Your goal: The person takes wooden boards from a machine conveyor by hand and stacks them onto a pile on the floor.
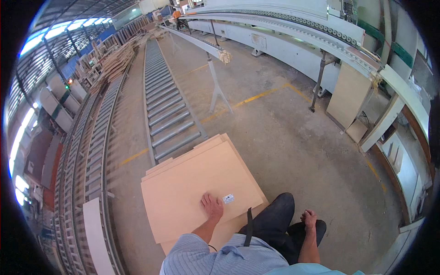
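A stack of large flat tan boards point(183, 188) lies in front of me, its sheets slightly out of line with each other. My left hand point(212, 207) rests palm down on the top board, fingers stretched out and a little bent. Just right of those fingers, a small white printed label point(228, 198) sits on the same board. Over by my right knee, away from the stack, is my right hand point(310, 219). Its fingers are curled in, and I see nothing held in them.
Beyond the stack runs a grey roller conveyor point(167, 98), with more roller tracks point(98, 151) at left, one bearing a pale panel point(95, 233). A long white machine point(284, 50) stands at right, near a support stand point(215, 85). Far off is a person in orange point(176, 14).
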Demonstrator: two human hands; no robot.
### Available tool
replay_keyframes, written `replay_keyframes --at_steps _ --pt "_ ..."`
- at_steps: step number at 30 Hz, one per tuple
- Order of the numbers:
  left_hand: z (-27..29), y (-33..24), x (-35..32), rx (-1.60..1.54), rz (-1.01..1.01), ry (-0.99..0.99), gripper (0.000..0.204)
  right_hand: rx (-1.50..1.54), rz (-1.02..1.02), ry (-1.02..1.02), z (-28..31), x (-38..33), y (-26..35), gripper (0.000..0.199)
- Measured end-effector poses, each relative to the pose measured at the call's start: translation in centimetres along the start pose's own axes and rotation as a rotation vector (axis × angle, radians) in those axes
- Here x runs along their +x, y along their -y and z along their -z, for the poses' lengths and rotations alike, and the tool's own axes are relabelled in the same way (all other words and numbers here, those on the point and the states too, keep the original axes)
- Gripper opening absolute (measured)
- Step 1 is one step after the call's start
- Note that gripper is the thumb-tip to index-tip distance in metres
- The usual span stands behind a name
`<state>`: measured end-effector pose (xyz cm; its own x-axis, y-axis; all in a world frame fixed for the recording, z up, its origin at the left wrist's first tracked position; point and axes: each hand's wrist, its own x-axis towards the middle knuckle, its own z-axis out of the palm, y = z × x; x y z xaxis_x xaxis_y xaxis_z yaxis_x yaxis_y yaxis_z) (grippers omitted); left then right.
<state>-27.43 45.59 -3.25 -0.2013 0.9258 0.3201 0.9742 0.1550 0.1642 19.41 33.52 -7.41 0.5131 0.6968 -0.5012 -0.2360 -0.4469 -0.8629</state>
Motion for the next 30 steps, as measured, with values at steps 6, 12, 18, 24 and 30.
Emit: replay_keyframes --at_steps 6,12,18,24,30 --pt "-0.5 0.2 -0.1 -0.006 0.011 -0.013 0.055 -0.025 -0.003 -0.006 0.0 0.2 -0.1 0.023" --pt "-0.9 0.6 -0.2 0.012 0.013 -0.061 0.054 -0.021 0.006 -0.007 0.0 1.0 -1.0 0.022" --pt "-0.1 -0.4 0.0 -0.021 0.015 -0.024 0.053 -0.018 0.002 -0.017 0.4 0.5 -0.8 0.021" --pt "-0.5 0.4 -0.2 0.018 -0.017 -0.042 0.052 -0.025 0.016 0.008 0.0 0.3 -0.4 0.022" --pt "-0.3 -0.2 0.0 -0.015 0.002 -0.08 0.05 -0.054 -0.014 -0.001 0.2 0.5 -0.3 0.025"
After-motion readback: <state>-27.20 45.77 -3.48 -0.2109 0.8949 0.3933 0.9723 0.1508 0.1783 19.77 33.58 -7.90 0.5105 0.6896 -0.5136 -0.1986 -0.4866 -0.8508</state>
